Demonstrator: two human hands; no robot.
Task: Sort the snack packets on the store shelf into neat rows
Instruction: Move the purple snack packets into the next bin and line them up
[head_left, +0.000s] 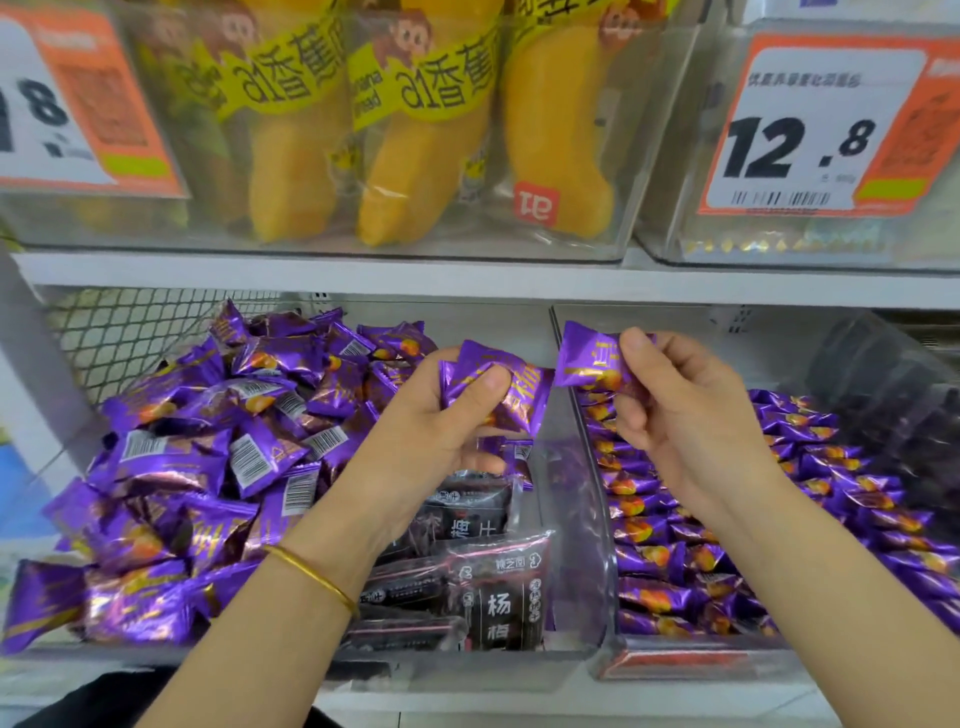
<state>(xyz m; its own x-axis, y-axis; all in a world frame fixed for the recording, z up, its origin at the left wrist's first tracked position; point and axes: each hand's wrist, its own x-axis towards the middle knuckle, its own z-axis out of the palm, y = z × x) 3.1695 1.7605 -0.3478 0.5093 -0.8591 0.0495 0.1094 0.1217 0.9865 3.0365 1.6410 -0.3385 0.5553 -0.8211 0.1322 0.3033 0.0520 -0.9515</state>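
Note:
My left hand (441, 415) grips a small bunch of purple snack packets (511, 389) above the middle of the lower shelf. My right hand (675, 400) pinches a single purple packet (584, 358) between thumb and fingers, just over the clear divider (587, 467). A loose heap of purple packets (208, 441) fills the left bin. In the right bin, purple packets (675, 545) lie in neat rows. Black packets (493, 587) sit at the front of the left bin, under my left wrist.
The upper shelf holds a clear bin of yellow banana-bread packs (415, 156) and price tags (795, 135). A wire mesh panel (130, 338) stands at the back left. Dark packets (883, 374) lie at the back of the right bin.

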